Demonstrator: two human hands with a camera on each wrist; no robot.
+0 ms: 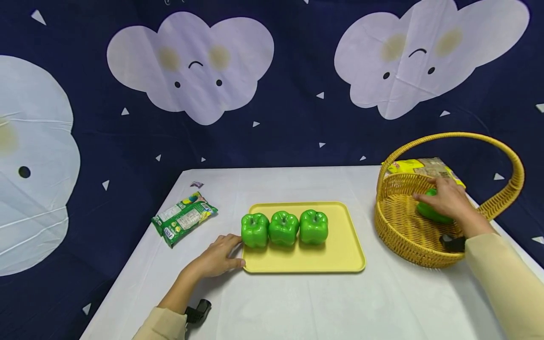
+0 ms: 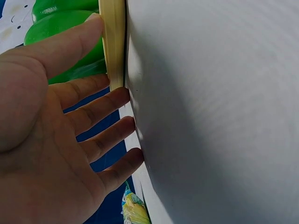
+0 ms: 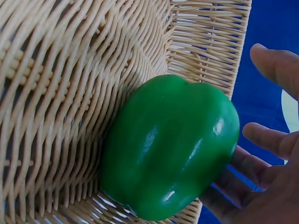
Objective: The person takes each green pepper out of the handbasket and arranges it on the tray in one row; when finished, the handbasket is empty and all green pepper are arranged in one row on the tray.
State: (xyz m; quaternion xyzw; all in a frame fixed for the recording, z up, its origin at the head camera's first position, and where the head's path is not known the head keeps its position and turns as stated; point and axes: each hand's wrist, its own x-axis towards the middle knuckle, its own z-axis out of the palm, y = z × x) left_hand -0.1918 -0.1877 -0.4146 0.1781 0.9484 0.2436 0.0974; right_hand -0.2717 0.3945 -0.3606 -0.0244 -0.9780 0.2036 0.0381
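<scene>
Three glossy green bell peppers [image 1: 284, 228] stand in a row along the left part of a yellow tray [image 1: 340, 255]. At the tray's left edge is my left hand [image 1: 218, 257], its fingers spread and nearly straight, the thumb at the rim in the left wrist view. A yellow wicker basket [image 1: 397, 236] with a tall handle holds another green bell pepper [image 3: 170, 147], lying on its side against the woven wall. Over that pepper my right hand [image 1: 448, 200] reaches, thumb and fingers apart; some fingertips are partly hidden behind the pepper in the right wrist view.
Left of the tray lies a green snack packet [image 1: 184, 218], with a small purple wrapper [image 1: 197, 184] farther back. Behind the basket is a yellow and brown packet [image 1: 425, 167]. A dark blue cloth with clouds [image 1: 293, 141] hangs behind the white table [image 1: 297, 302].
</scene>
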